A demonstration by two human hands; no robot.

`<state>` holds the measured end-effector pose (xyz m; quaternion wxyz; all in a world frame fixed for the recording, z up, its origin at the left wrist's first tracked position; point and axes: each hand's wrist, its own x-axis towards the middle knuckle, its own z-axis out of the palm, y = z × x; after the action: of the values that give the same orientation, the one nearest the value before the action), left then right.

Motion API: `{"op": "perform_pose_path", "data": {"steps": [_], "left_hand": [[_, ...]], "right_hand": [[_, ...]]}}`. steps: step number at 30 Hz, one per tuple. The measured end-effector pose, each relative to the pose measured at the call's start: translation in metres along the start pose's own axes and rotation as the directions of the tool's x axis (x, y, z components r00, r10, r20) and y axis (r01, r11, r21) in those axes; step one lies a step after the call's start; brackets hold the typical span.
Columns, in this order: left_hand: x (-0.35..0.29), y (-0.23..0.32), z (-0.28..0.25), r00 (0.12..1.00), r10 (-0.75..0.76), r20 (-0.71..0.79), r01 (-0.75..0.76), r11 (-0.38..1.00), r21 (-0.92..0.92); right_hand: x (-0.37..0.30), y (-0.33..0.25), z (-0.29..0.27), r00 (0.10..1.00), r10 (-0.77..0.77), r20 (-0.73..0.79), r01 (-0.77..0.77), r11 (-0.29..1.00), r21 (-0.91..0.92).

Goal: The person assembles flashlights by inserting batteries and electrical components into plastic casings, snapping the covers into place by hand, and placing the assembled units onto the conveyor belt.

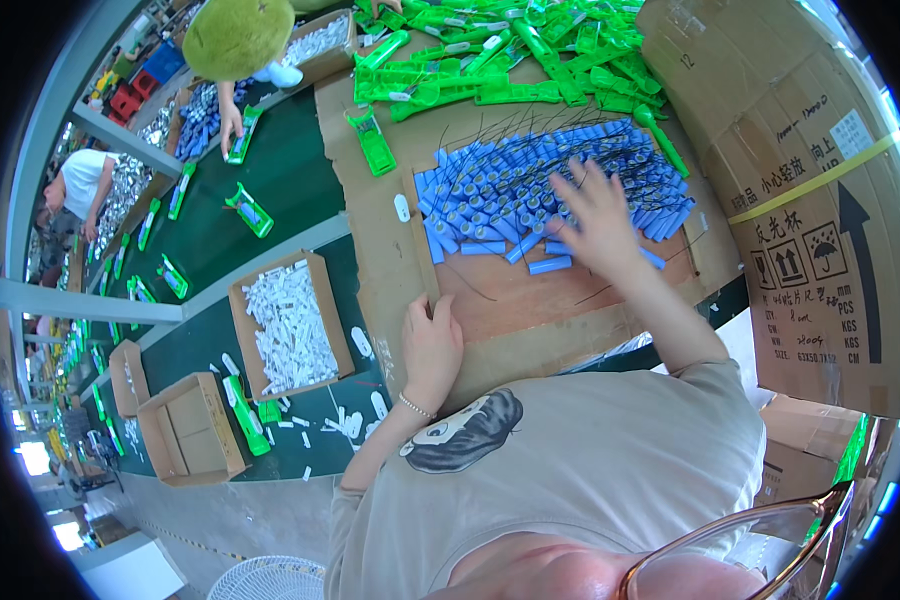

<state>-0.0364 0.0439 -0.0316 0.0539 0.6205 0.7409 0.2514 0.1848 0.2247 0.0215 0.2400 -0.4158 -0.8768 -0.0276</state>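
Blue cylindrical battery cells (510, 190), many with thin black wires, lie packed in a shallow cardboard tray (560, 300). Above the cells my right hand (598, 220) is open with fingers spread; whether the fingertips touch the cells or wires I cannot tell. My left hand (433, 345) has its fingers curled over the tray's near left edge. A few single cells (550, 265) lie loose along the near side of the pile.
Green plastic housings (510, 60) are heaped behind the cells. A large carton (800, 200) stands at right. On the left, a box of white parts (290, 325) and an open carton (190, 430) sit beside a green conveyor (290, 165) carrying green pieces; a co-worker's hand (232, 130) holds one.
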Motion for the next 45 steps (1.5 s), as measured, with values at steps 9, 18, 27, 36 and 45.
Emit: {"op": "perform_pose_path", "data": {"steps": [9, 18, 27, 36, 45], "left_hand": [[0.0, 0.0, 0.001, 1.0, 0.0, 0.016, 0.0, 1.0, 0.002], [0.01, 0.002, -0.022, 0.996, 0.013, 0.089, -0.012, 1.0, -0.009], [0.175, -0.035, -0.091, 0.983, 0.121, 0.135, -0.148, 0.964, 0.22], [0.291, -0.098, -0.026, 0.668, 0.4, 0.627, -0.743, 0.309, 0.594], [0.312, -0.067, -0.062, 0.853, 0.271, 0.446, -0.427, 0.854, 0.298]], "right_hand": [[-0.005, -0.059, 0.053, 0.998, -0.044, 0.049, 0.044, 0.999, -0.012], [-0.008, -0.087, 0.057, 0.985, -0.121, 0.122, 0.103, 0.984, 0.146], [-0.009, -0.061, 0.065, 0.981, -0.01, -0.192, 0.133, 0.759, 0.637], [-0.007, -0.059, 0.072, 0.969, 0.022, -0.246, 0.17, 0.662, 0.73], [-0.001, -0.061, 0.069, 0.956, 0.11, -0.271, 0.112, 0.717, 0.688]]}}
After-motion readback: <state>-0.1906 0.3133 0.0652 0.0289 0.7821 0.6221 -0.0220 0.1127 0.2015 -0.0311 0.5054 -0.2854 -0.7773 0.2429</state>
